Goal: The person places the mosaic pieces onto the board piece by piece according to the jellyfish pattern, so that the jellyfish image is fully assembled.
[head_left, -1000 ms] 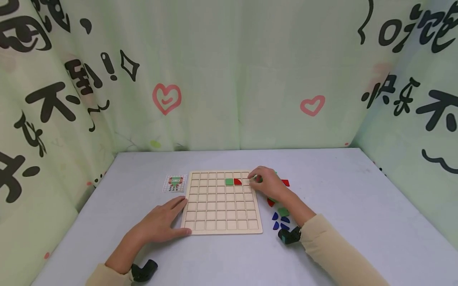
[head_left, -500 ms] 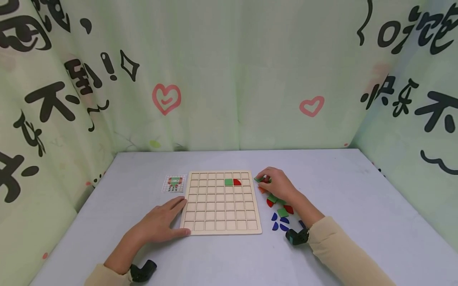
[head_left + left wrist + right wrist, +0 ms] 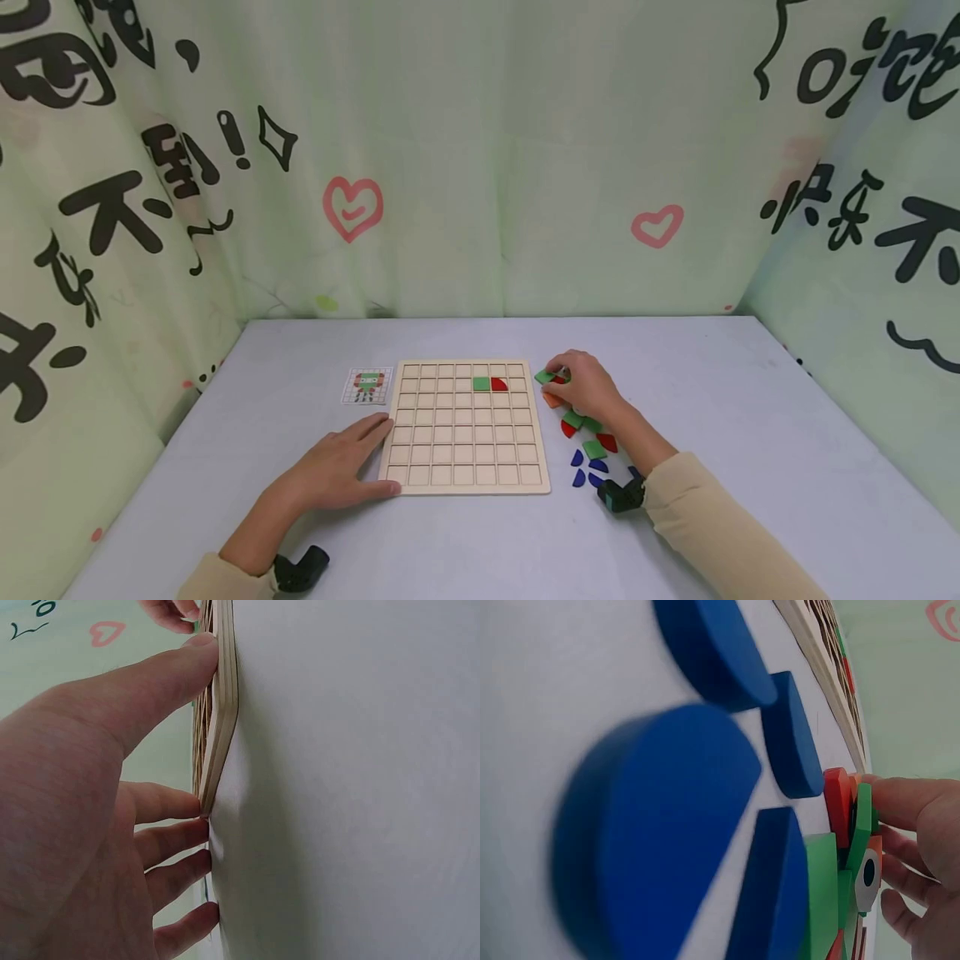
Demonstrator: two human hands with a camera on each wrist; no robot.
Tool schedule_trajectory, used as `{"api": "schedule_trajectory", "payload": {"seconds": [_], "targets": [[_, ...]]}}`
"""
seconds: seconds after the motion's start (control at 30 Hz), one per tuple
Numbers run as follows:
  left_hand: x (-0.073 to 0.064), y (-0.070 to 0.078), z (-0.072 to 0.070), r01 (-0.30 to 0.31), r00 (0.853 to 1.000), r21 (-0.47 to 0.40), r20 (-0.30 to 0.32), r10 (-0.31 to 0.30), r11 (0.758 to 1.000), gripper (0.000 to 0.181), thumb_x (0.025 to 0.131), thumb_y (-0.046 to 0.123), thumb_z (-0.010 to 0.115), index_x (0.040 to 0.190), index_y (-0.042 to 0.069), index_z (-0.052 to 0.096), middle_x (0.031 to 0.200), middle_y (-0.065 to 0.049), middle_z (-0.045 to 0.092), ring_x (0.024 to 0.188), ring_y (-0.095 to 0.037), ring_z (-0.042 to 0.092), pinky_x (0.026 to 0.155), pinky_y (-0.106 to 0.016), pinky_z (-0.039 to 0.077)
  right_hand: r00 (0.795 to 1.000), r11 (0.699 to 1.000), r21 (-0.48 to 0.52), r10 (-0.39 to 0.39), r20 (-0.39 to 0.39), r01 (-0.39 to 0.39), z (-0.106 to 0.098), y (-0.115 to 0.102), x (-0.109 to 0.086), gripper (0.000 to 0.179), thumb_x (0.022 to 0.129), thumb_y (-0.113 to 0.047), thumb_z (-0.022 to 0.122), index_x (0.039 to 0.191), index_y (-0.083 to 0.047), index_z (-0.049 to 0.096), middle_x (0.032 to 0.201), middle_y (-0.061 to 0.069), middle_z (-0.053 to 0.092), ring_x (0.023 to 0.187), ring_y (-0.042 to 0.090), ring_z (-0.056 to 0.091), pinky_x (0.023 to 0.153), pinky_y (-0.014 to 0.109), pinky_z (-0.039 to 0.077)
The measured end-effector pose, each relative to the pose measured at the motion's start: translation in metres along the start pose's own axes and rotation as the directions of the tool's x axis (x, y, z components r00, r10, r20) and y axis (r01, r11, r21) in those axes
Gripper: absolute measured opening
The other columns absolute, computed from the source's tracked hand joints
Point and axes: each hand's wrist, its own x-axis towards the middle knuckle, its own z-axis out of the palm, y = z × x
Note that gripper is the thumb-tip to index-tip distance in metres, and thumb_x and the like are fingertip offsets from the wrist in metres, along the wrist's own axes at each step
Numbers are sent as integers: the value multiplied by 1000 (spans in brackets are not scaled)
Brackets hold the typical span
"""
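My left hand (image 3: 341, 462) steadies the wooden grid board (image 3: 472, 490) at its near left corner. Its thumb lies against the front edge and its fingers against the left side, all fairly straight, as the left wrist view shows. In the board's second row sit a green square (image 3: 481, 383) and a red quarter-round piece (image 3: 498, 384). My right hand (image 3: 588, 387) is just off the board's far right corner, fingers bent over loose pieces. A green piece (image 3: 543, 377) lies at its fingertips, with red showing between thumb and index finger; I cannot tell whether it pinches that red piece.
A picture card (image 3: 367, 386) lies left of the board. Along the board's right side are an orange piece (image 3: 552, 401), green squares (image 3: 595, 450), red pieces (image 3: 607, 442) and several blue half-rounds (image 3: 682, 817). A round white piece with a black dot (image 3: 868, 871) stands among them. Curtains enclose the table.
My right hand has moved right, from over the board's far right corner to the loose pieces, and has barely shifted in the last half second. My left hand stays on the board.
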Motion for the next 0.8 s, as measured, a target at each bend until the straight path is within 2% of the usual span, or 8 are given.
{"api": "schedule_trajectory", "payload": {"seconds": [0.3,0.57,0.8], "targets": [[-2,1,-1,-8,1000,-5,-8,8,1000,92,81,61,66,149,6,36,156,-12,33,143,-30,35,106,-55,38,1000,1000,-1,3,0,-3,3,4,5,32,86,-28,73,112,-9,68,111,9,66,95,23,54,83,37,54],[-2,2,-2,3,1000,-10,0,-3,1000,92,81,60,67,149,6,36,156,-12,33,143,-30,34,106,-55,37,1000,1000,-5,-22,4,22,4,3,8,33,85,-30,75,110,-9,69,106,8,66,89,21,54,74,31,52],[-1,2,-2,-7,1000,-8,-9,7,1000,92,81,59,67,149,6,37,156,-12,34,143,-31,35,106,-54,38,999,999,-7,-31,17,31,2,0,9,32,86,-26,73,113,-8,68,104,8,66,86,21,54,74,31,51]]}}
